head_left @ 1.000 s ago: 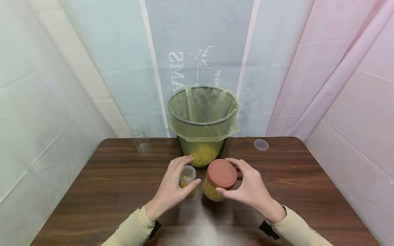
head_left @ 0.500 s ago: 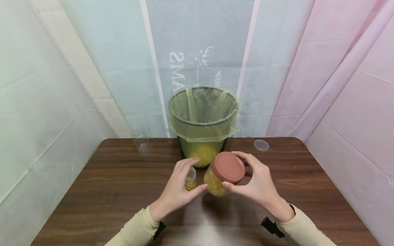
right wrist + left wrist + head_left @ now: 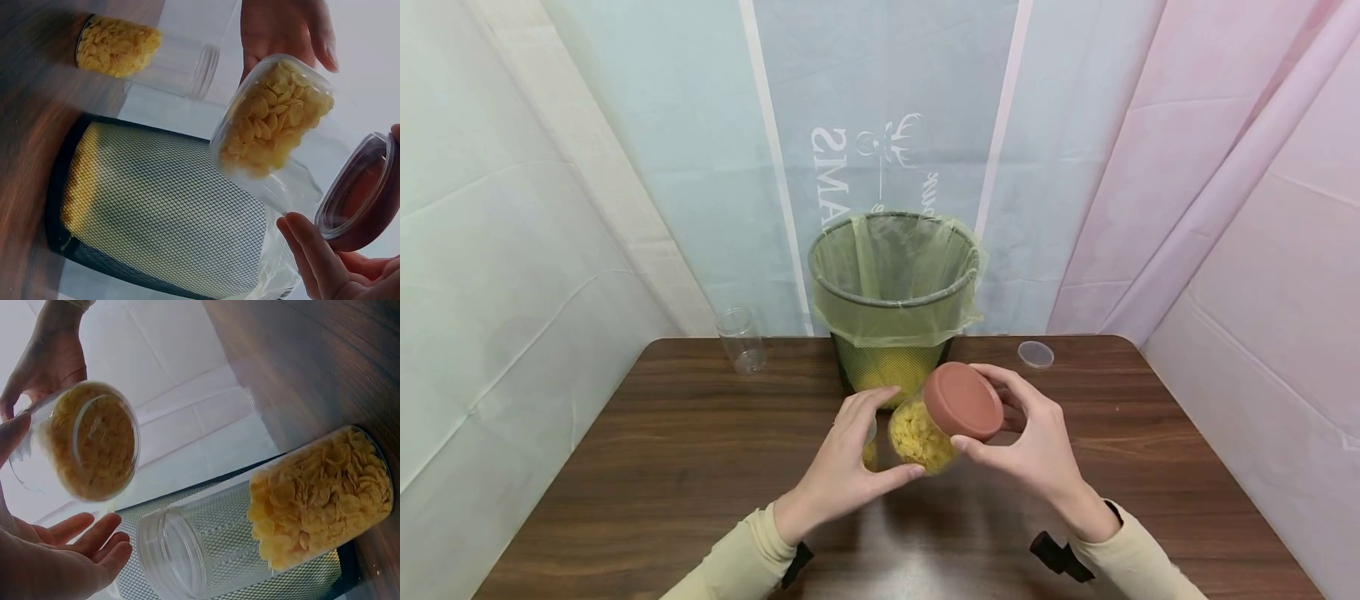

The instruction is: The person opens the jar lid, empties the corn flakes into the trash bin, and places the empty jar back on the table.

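Well, red-lidded cornflake jar [image 3: 919, 435] hangs tilted, near side of mesh wastebasket [image 3: 883, 358]. Your right hand [image 3: 1036, 442] pinches lid [image 3: 964, 400]; left hand [image 3: 848, 473] spread loose beside jar, contact unclear. Probably light, stiff, slick; cup it low, steadying loose flakes [image 3: 275, 122].

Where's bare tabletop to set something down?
Table left: between empty jar and left sleeve. Right: between clear lid and right sleeve. Crowded: middle, before the bin, with left hand, right hand, red-lidded jar, flake jar.
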### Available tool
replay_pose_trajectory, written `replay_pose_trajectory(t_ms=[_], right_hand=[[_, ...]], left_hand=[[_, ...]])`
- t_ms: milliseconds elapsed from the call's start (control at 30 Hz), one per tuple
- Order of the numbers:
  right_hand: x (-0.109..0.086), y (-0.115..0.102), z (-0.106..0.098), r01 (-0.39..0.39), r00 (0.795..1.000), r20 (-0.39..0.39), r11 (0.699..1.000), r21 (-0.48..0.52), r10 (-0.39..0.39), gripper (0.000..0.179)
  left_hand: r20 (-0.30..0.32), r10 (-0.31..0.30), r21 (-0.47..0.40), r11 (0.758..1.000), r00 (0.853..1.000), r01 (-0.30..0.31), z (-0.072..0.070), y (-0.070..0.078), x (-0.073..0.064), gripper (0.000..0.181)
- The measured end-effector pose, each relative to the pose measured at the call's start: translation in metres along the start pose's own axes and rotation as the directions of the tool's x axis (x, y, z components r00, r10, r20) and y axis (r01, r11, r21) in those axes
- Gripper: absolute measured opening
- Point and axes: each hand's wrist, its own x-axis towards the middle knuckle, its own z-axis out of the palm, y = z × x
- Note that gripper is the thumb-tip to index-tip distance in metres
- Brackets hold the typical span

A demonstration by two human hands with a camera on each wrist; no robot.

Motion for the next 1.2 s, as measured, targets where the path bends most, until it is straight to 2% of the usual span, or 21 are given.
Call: replay_pose_trajectory(t_ms=[367,633,800,1200], right_hand=[[-0.003,0.001,0.005,-0.066,0.998,0.029,0.977,0.203,0.062,0.070],[-0.003,0.005,0.008,-0.092,0.996,0.041,0.963,0.253,0.085,0.068],[-0.003,0.006,0.009,-0.103,0.995,0.041,0.959,0.263,0.096,0.066],[-0.004,0.007,0.012,-0.108,0.994,0.052,0.953,0.285,0.097,0.065]], left_hand=[[0.026,-0.059,-0.045,0.997,0.998,0.060,0.005,0.004,0.000,0.089],[0.042,-0.077,-0.054,0.995,0.996,0.079,0.006,0.004,0.001,0.094],[0.029,-0.056,-0.084,0.995,0.998,0.059,0.008,0.004,0.003,0.098],[0.015,-0.070,-0.120,0.990,0.997,0.071,0.013,0.007,0.006,0.102]])
